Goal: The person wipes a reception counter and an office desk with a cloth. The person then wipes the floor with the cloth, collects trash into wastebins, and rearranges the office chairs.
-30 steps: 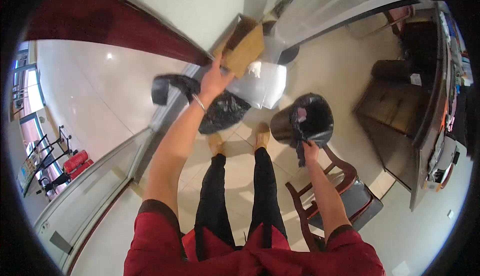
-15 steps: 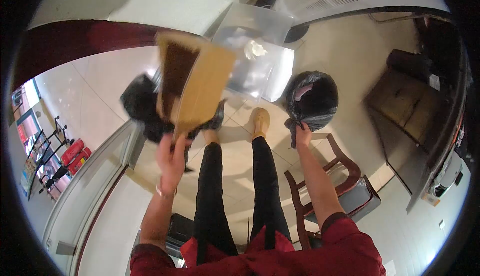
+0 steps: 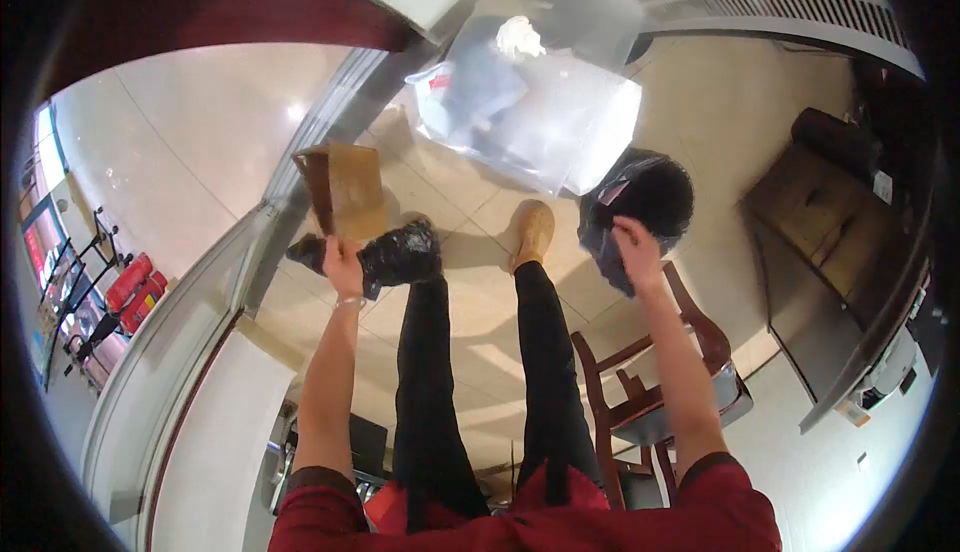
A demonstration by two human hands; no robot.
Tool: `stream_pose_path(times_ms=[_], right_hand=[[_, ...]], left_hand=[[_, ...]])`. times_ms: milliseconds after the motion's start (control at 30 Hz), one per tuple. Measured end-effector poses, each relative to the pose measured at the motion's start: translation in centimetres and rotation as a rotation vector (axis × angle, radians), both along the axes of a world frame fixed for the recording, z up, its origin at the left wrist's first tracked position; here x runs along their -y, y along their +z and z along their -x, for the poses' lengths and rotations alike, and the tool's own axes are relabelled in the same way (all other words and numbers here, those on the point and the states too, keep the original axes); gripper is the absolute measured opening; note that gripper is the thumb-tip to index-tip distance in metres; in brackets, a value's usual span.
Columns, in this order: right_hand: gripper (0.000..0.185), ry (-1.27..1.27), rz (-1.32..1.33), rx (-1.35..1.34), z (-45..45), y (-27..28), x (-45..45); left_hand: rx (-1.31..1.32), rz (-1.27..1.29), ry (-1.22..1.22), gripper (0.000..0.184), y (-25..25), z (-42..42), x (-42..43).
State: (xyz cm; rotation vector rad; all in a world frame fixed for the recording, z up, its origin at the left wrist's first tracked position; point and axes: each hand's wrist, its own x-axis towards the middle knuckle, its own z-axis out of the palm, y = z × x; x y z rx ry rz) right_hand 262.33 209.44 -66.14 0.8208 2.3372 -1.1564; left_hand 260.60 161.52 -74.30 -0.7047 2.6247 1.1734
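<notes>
My left hand (image 3: 342,270) is closed on the lower edge of a folded piece of brown cardboard (image 3: 358,192), one face tan and the other darker. Behind that hand a crumpled black plastic bag (image 3: 402,252) spreads to both sides and covers my left foot; whether the hand grips the bag too I cannot tell. My right hand (image 3: 638,250) is at the near rim of a round bin (image 3: 668,184) lined with a black bag, its fingers slightly apart over the liner. A loose fold of liner (image 3: 610,260) hangs beside it. Something pale shows inside the bin.
A clear plastic container (image 3: 560,117) with a crumpled white item (image 3: 518,39) on it stands ahead. Nearby are a wooden chair (image 3: 650,392) at the right, a cardboard box (image 3: 835,217) farther right, and a sliding door track (image 3: 262,217) at the left.
The cardboard has dropped lower and farther from my face, with my left hand moving slightly down. My right hand has left the bunched liner and moved up to the bin rim. The view has shifted.
</notes>
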Motion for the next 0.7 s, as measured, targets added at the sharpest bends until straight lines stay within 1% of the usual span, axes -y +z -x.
stream_pose_path(times_ms=[33,67,100,167,200,233,267,300,333,367,400,433,467,500,533,567,600,633,700], right_hand=[[0.027,-0.061,0.129,0.025,3.4,1.8,0.4],[0.025,-0.115,0.210,-0.027,5.6,2.4,1.0],[0.029,-0.174,0.274,0.022,7.6,2.7,1.5],[0.033,-0.215,0.319,0.112,11.0,3.5,2.8],[0.033,-0.213,0.314,0.115,12.1,3.2,3.4],[0.035,-0.211,0.328,0.182,13.1,2.8,4.0],[0.037,-0.212,0.342,0.251,13.7,2.3,4.3],[0.037,-0.211,0.341,0.255,14.1,1.5,4.5],[0.037,-0.222,0.399,0.250,14.2,0.6,4.7],[0.037,-0.234,0.461,0.247,14.3,0.1,5.0],[0.035,-0.308,0.532,0.275,14.8,0.2,5.3],[0.035,-0.310,0.539,0.271,14.7,-0.6,5.1],[0.035,-0.270,0.491,0.251,14.0,-1.9,4.6],[0.035,-0.231,0.442,0.234,13.8,-2.6,4.4],[0.035,-0.237,0.448,0.230,13.9,-2.5,4.4],[0.034,-0.130,0.312,0.223,13.9,-2.2,4.4],[0.033,-0.023,0.176,0.215,13.7,-1.9,4.4],[0.033,-0.027,0.181,0.212,13.3,-2.2,4.4],[0.032,0.070,0.120,0.151,12.2,-3.2,4.1]], left_hand=[[-0.073,0.072,0.007,0.015,-2.4,-0.7,0.7],[-0.146,0.144,0.013,0.015,-4.0,-1.2,1.2],[-0.143,0.138,0.016,0.015,-5.0,-1.1,1.4],[-0.024,-0.133,0.297,0.017,-6.8,-0.9,1.2],[0.122,0.113,0.219,0.017,-7.5,-0.9,1.3],[0.126,0.110,0.224,0.017,-8.1,-1.1,1.4],[0.205,0.209,0.158,0.016,-9.0,-1.4,1.7],[0.281,0.309,0.092,0.017,-9.5,-1.6,1.9],[0.513,0.169,0.216,0.020,-4.9,1.0,-1.0],[0.518,0.177,0.215,0.020,-4.7,0.3,-0.7],[0.560,0.194,0.212,0.019,-4.7,-0.5,-0.5],[0.597,0.209,0.209,0.019,-4.8,-0.8,-0.3],[0.651,0.163,0.045,0.017,-1.5,1.5,-1.7],[0.646,0.167,0.040,0.017,1.1,3.9,-3.1],[0.566,0.099,-0.199,0.016,3.1,6.6,-4.4],[0.482,0.031,-0.435,0.015,5.0,9.2,-5.9],[0.367,0.076,-0.618,0.015,6.8,12.2,-8.0],[0.245,0.119,-0.800,0.014,7.7,15.2,-10.3],[-0.128,0.040,-0.864,0.032,6.4,19.6,-15.0]])
